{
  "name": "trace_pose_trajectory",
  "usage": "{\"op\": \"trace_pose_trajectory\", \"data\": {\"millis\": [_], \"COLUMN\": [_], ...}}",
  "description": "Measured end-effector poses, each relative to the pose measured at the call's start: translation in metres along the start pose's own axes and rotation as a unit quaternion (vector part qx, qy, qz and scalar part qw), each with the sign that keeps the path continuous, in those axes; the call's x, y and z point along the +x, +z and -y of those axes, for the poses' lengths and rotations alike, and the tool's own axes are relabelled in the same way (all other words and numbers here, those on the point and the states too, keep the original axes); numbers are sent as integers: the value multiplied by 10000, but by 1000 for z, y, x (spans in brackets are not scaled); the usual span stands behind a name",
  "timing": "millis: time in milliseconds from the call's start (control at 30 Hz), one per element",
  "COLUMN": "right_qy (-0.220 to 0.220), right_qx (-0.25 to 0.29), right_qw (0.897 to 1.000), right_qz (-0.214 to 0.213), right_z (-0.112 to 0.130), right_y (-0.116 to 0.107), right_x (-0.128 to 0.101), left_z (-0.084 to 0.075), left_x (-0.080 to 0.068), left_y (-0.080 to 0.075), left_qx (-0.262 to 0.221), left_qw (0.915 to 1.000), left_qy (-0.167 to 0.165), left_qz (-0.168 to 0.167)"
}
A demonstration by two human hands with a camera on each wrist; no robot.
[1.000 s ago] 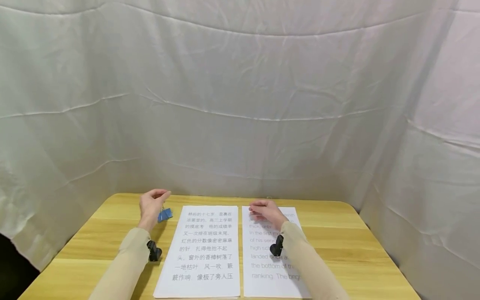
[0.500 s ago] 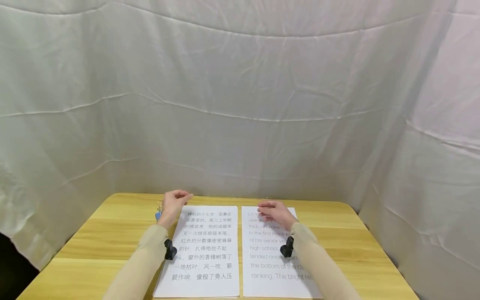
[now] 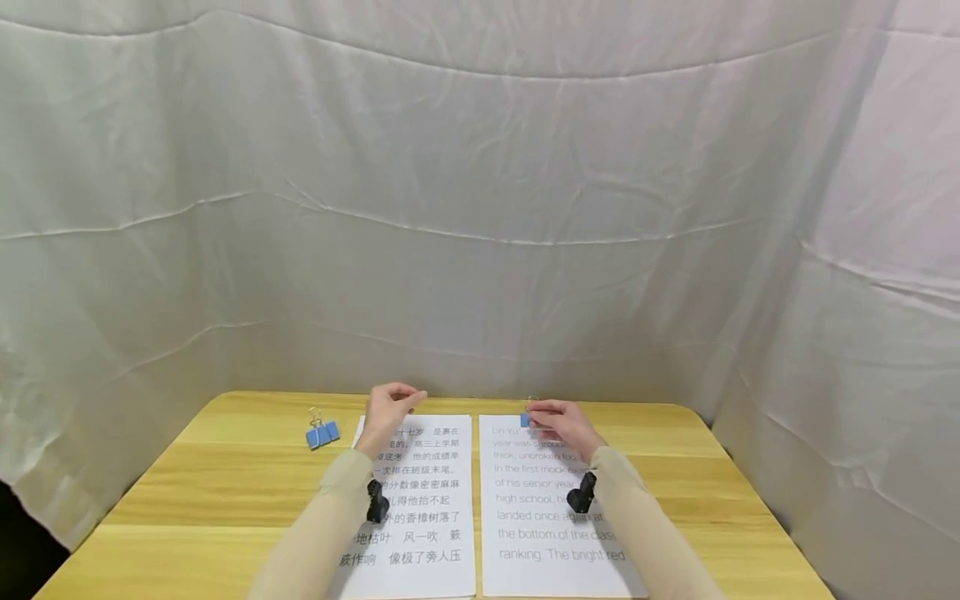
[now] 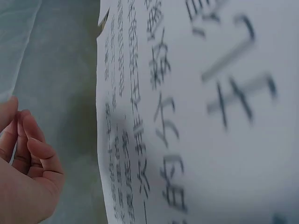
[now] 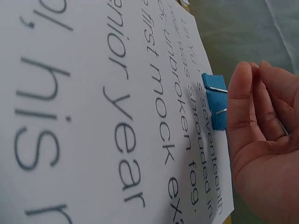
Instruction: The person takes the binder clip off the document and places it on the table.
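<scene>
Over the top of the left sheet of paper (image 3: pixel 420 525), printed with Chinese characters, is my left hand (image 3: pixel 386 417). Its fingers curl loosely with nothing between them, as the left wrist view (image 4: pixel 32 163) also shows. A blue binder clip (image 5: pixel 216 102) sits at the top edge of the right sheet (image 5: pixel 84 140), which bears English text. Right beside this clip is my right hand (image 5: pixel 266 135), thumb and fingertips close together, fingers loosely bent. The thumb hides the ends of the clip's wire handles in the right wrist view.
Another blue binder clip (image 3: pixel 322 435) lies on the wooden table (image 3: pixel 225 475), left of the sheets, one wire handle upright. The two sheets lie side by side with a narrow gap. A pale curtain (image 3: pixel 480 250) hangs behind the table and at both sides.
My left hand has moved right, away from the loose binder clip, to over the left sheet. My right hand has shifted slightly right, uncovering part of the other clip.
</scene>
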State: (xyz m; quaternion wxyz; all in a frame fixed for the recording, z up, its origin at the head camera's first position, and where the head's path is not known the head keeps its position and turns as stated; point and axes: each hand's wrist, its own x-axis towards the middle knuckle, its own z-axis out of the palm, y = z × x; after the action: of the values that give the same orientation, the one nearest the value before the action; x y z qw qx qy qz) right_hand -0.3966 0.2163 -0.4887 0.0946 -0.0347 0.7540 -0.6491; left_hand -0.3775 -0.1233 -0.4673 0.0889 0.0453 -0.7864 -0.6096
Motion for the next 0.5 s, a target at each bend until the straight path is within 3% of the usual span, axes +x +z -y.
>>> {"op": "trace_pose_trajectory", "data": {"millis": [200,500], "right_qy": [29,38], "right_qx": [-272,-531], "right_qw": [9991,9974], "right_qz": [-311,-496], "right_z": [-1,0], "right_y": [-8,-18], "right_x": [1,9], "left_z": [-1,1], "left_x": [-2,-2], "left_y": [20,50], "left_qx": [64,42], "left_qw": [9997,9975], "left_qy": [209,79], "left_qz": [123,703]}}
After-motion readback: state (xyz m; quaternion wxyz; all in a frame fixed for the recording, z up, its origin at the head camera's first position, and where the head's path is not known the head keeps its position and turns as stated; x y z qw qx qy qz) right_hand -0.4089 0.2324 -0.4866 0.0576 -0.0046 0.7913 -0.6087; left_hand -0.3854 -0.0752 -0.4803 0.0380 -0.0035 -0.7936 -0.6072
